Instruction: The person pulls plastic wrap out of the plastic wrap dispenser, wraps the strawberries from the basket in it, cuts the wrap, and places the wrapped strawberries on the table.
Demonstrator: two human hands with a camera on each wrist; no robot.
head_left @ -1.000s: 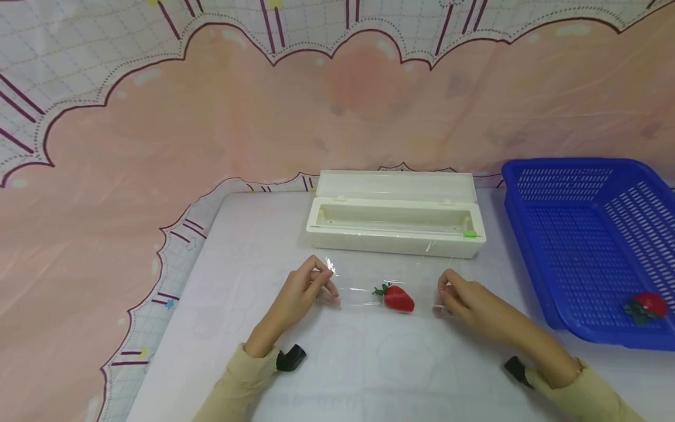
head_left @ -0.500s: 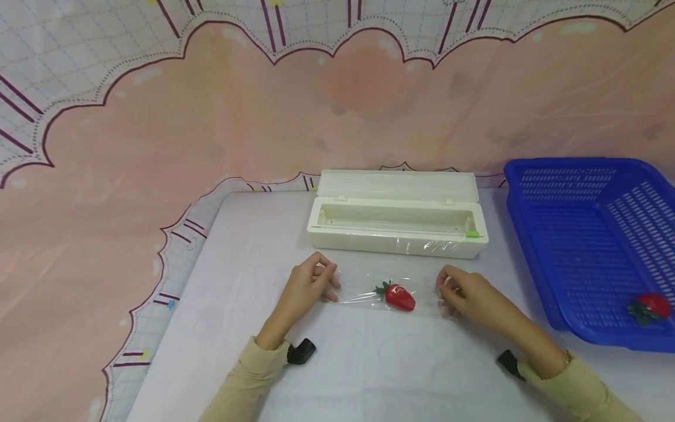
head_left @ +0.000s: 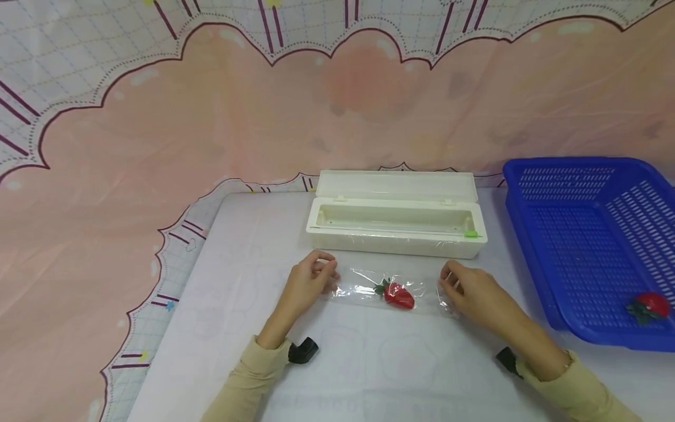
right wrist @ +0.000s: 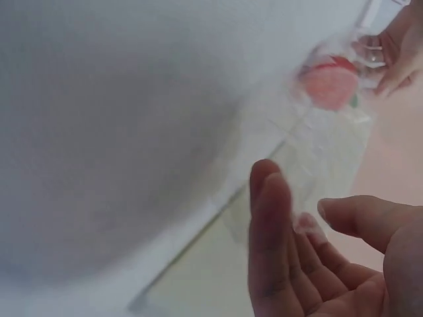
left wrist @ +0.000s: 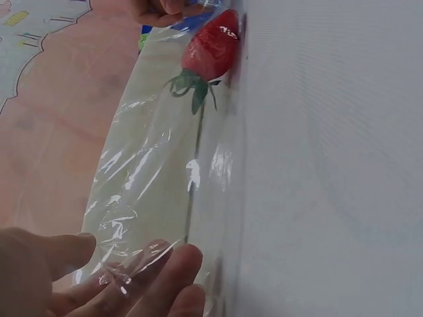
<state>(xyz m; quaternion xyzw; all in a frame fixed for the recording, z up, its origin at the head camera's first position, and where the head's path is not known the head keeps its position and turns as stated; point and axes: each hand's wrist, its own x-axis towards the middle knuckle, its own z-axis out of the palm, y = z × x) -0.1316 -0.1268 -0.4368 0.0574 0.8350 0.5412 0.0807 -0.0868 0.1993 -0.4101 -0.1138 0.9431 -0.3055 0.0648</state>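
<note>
In the head view a red strawberry [head_left: 398, 295] with green leaves lies wrapped in clear plastic film [head_left: 361, 281] between the two hands. My left hand [head_left: 308, 281] is at the film's left end. The left wrist view shows crinkled film lying over its fingers [left wrist: 178, 271], with the thumb held apart. At the right end is my right hand [head_left: 471, 290]. Its thumb [right wrist: 360, 214] and fingers stand apart in the right wrist view, close to the loose film edge. Behind the strawberry stands a long white film dispenser box [head_left: 395, 243], lid raised.
On the right a blue plastic basket [head_left: 532, 264] holds another strawberry [head_left: 648, 308]. A small green slider [head_left: 471, 234] sits at the dispenser's right front edge. The white-covered table [head_left: 411, 363] meets a patterned pink cloth [head_left: 253, 117] at the back and left.
The film, stretched between the hands earlier, has come down around the strawberry and crinkled. The left hand has shifted slightly up and right. The fingers have loosened at the film's ends.
</note>
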